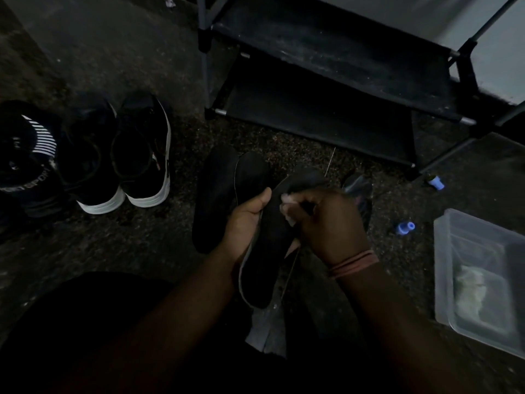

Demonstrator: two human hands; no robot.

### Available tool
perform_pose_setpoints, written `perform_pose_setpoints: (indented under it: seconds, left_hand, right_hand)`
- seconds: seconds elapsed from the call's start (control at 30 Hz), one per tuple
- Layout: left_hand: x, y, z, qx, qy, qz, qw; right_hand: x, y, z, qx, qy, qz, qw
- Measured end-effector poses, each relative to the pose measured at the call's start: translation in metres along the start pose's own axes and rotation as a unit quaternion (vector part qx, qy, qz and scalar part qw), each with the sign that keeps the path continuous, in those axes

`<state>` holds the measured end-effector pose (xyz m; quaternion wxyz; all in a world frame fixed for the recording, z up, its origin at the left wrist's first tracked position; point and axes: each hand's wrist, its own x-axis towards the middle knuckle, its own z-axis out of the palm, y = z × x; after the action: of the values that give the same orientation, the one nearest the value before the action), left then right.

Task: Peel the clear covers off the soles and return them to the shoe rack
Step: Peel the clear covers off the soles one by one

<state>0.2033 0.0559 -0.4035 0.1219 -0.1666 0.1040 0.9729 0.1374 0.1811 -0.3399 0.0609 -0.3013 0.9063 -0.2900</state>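
Observation:
A dark insole (pixel 270 251) is held up in front of me, toe pointing away. My left hand (pixel 244 220) grips its left edge, thumb on top. My right hand (pixel 326 223) pinches at the insole's upper right edge, where a small pale bit shows between the fingers. Two more dark insoles (pixel 224 191) lie on the carpet just beyond, side by side. The black shoe rack (pixel 326 81) stands behind them with both visible shelves bare. The clear cover itself is too dim to make out.
A pair of black sneakers with white soles (pixel 119 155) stands at the left, beside a striped dark shoe (pixel 31 155). At the right sit a clear plastic tub (pixel 480 274), two small blue caps (pixel 404 226) and another dark shoe part (pixel 359 194).

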Motion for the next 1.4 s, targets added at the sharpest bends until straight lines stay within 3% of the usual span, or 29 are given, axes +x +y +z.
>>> perform_pose_setpoints:
  seconds: [0.1,0.23,0.33,0.4,0.47,0.53,0.6,0.7,0.87,1.0,1.13,1.4]
  left_hand:
    - [0.002,0.001,-0.003,0.017,-0.003,-0.014,1.0]
    - [-0.003,0.014,-0.005,0.015,0.029,0.014,0.999]
    - [-0.005,0.02,-0.003,0.031,0.064,0.036,0.997]
    - [-0.002,0.017,-0.005,0.027,0.084,0.037,0.995]
    - [0.0,0.012,-0.004,0.021,0.1,0.032,0.994]
    - [0.002,0.006,-0.002,0.046,0.116,0.018,0.992]
    - [0.001,0.002,0.003,0.084,0.107,0.011,0.991]
    - [-0.002,0.008,0.002,0.098,0.125,0.037,0.987]
    - [-0.007,0.019,0.009,0.056,0.102,0.021,0.993]
    - [-0.007,0.018,0.013,0.008,0.128,0.063,0.99]
    - [-0.009,0.017,0.01,0.011,0.113,0.039,0.993]
    - [-0.017,0.013,0.026,0.021,0.039,-0.023,0.999]
  right_hand:
    - [-0.004,-0.007,0.003,-0.032,0.028,-0.009,0.999]
    - [-0.019,-0.049,0.007,0.179,-0.147,0.017,0.973]
    - [-0.016,-0.047,0.0,0.249,-0.197,0.032,0.948]
    - [-0.014,-0.035,0.001,0.199,-0.165,0.016,0.966]
    - [-0.008,-0.018,0.005,0.07,-0.067,-0.008,0.995]
    - [-0.002,-0.006,0.005,-0.065,-0.003,-0.017,0.998]
    - [-0.003,-0.004,0.008,-0.096,0.011,-0.017,0.995]
    - [-0.014,-0.03,0.013,0.105,-0.112,0.029,0.988]
    - [-0.015,-0.046,-0.01,0.321,-0.259,0.067,0.908]
    - [-0.011,-0.035,-0.006,0.341,-0.155,0.091,0.923]
    - [-0.002,-0.006,0.005,0.244,-0.005,0.123,0.962]
    - [0.004,0.031,0.011,0.138,0.131,0.136,0.972]
